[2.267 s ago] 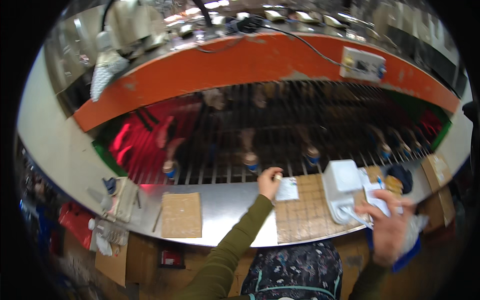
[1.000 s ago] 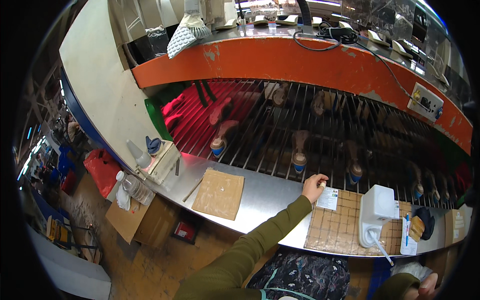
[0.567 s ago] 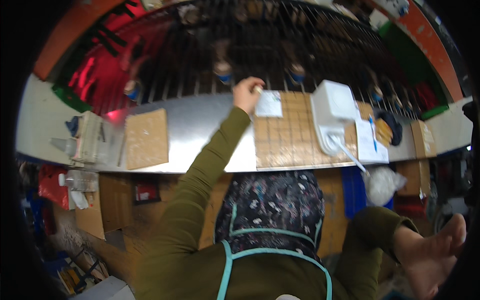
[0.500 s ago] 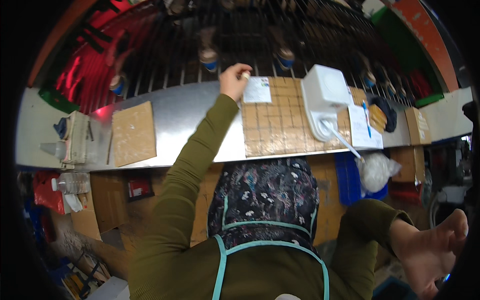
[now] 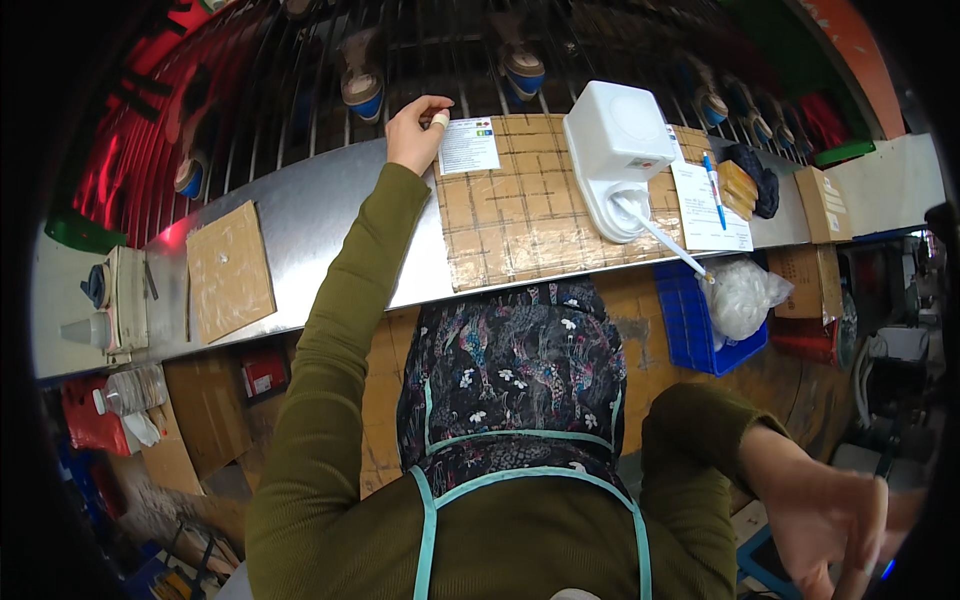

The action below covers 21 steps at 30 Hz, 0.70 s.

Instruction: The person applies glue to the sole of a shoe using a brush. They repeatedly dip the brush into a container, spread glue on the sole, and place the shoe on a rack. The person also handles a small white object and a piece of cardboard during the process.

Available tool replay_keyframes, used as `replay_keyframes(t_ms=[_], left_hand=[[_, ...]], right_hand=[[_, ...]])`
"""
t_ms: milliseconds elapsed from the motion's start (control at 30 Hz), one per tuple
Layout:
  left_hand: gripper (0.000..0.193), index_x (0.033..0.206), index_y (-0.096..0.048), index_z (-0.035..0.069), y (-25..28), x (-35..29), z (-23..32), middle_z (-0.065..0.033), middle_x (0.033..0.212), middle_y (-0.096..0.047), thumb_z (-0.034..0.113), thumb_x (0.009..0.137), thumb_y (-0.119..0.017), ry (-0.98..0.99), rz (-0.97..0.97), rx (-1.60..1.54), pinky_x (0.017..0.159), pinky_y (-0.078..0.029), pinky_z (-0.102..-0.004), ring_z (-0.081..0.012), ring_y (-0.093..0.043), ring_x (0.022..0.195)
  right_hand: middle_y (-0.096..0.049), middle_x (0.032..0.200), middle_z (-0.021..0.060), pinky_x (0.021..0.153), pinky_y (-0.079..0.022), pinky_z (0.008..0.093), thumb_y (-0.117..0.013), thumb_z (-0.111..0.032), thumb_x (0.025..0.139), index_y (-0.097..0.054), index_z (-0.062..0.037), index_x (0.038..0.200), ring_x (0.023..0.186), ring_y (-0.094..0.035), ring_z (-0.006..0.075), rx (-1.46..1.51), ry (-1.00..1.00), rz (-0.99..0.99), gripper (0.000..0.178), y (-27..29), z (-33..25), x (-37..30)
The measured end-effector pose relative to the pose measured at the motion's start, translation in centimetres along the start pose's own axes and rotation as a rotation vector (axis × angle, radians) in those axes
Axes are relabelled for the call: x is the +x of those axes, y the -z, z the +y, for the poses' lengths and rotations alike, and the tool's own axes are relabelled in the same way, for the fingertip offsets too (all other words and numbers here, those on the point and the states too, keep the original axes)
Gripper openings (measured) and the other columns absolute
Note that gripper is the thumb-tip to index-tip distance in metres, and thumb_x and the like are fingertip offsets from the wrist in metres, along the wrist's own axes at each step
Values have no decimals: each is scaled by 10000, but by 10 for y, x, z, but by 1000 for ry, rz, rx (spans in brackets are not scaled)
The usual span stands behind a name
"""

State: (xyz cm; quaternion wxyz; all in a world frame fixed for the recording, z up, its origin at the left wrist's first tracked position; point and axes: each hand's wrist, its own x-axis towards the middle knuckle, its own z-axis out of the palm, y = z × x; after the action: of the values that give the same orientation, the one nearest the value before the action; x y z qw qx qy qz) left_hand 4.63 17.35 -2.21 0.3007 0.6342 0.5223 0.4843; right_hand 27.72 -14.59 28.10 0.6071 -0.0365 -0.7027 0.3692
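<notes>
My left hand (image 5: 417,135) rests at the bench's far edge, beside a small white printed card (image 5: 468,147). Its fingers are curled together, and a pale wrap covers a fingertip; whatever they may hold is hidden. Past that hand, shoes with blue heel parts stand on a dark rack of metal bars: one shoe (image 5: 362,92) is closest to it, another shoe (image 5: 522,72) to its right. At the lower right, away from the bench, my right hand (image 5: 822,510) hangs with bent fingers. They are partly blurred, so their grip is unclear.
On the taped cardboard mat (image 5: 530,225) stands a white container with a brush handle (image 5: 618,135). Right of it lie a paper sheet and blue pen (image 5: 716,190). A brown board (image 5: 230,270) lies left. Below the bench, a blue basket (image 5: 690,335) holds a plastic bag.
The whole view has shifted, with the bench sitting higher and further left. My left hand stays by the card. My right hand has turned, its fingers now pointing downward.
</notes>
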Motion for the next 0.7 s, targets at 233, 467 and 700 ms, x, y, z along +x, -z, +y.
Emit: replay_keyframes(t_ms=[233,467,700], left_hand=[[138,976,-704,43,-5,2,-9,-98,909,-705,50,853,-640,-100,36,-79,773,-514,-294,-157,-665,838],[131,953,-700,31,-22,7,-9,-98,899,-695,28,837,-639,-122,-1,-47,767,-515,-287,-174,-667,822],[129,941,-699,25,-8,-2,0,-122,862,-685,34,827,-639,-114,39,-22,727,-520,-299,-203,-672,773]], right_hand=[[-670,1029,135,845,-480,353,-675,-207,877,-570,-17,1265,919,-644,234,-60,-549,-32,445,1,123,-66],[-620,951,136,773,-490,423,-582,-352,930,-653,-67,1120,949,-617,307,-712,-677,-691,350,-11,259,-202],[-630,1076,167,910,-474,384,-584,-338,946,-565,-51,1288,1023,-600,319,-355,-791,-935,446,-2,270,-181]])
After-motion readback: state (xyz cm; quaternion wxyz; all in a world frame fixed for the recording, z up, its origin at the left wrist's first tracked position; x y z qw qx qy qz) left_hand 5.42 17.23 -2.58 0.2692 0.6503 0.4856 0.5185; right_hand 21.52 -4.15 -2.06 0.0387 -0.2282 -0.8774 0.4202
